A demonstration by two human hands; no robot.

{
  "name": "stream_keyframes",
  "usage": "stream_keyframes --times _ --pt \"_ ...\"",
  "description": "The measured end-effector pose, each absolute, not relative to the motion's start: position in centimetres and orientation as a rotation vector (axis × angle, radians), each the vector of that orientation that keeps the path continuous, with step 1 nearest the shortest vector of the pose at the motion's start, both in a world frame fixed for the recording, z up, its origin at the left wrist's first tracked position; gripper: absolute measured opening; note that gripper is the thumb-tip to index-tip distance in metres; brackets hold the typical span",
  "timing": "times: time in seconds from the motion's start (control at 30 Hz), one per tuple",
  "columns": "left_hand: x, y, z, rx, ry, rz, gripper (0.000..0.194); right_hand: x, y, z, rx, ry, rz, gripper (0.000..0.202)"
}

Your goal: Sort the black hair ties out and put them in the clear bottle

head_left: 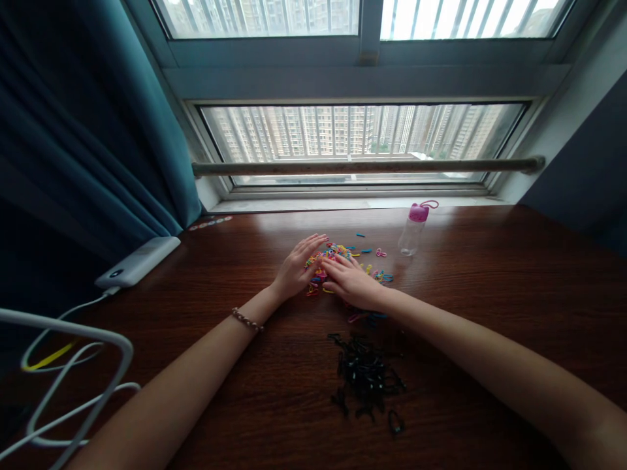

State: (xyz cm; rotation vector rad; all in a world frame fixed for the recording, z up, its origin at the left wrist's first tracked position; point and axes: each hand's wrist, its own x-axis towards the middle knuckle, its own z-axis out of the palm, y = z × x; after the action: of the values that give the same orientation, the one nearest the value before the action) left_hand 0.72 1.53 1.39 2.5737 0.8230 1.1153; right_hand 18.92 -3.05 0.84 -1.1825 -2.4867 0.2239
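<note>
A heap of small multicoloured elastic bands [337, 250] lies on the dark wooden table. My left hand [296, 266] rests on edge against the heap's left side, its fingers stretched out and holding nothing. Over the front of the heap lies my right hand [353, 282], palm down with fingers extended, hiding some of the bands. A few loose pieces are scattered to the right, among them a pink band [381, 252] and a blue one [366, 250]. Nearer to me sits a separate pile of black bands [367, 372], which neither hand touches.
A clear bottle with a pink lid [411, 235] stands at the back right of the table [490, 274]. At the left are a white power bank [140, 261] with a cable and a white bent tube [112, 336]. A blue curtain [98, 117] and barred window border the table.
</note>
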Motion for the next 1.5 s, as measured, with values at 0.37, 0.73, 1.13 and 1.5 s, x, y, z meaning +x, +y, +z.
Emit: stream_keyframes --times 0.37,0.73,1.13,1.5 --pt "0.6 2.9 0.1 2.532 0.922 0.846 0.037 19.7 -4.8 2.3 -0.909 -2.802 0.407 0.043" --pt "0.1 3.6 -0.1 2.466 1.392 0.973 0.034 29.6 -4.5 2.7 -1.040 -2.713 0.505 0.039" --pt "1.3 1.2 0.2 2.308 1.624 0.239 0.088 32.0 -6.2 2.8 -1.009 -2.393 0.470 0.027" --pt "2.6 0.6 0.6 2.378 0.931 0.855 0.040 28.1 -7.3 3.1 -0.962 -2.362 0.474 0.029"
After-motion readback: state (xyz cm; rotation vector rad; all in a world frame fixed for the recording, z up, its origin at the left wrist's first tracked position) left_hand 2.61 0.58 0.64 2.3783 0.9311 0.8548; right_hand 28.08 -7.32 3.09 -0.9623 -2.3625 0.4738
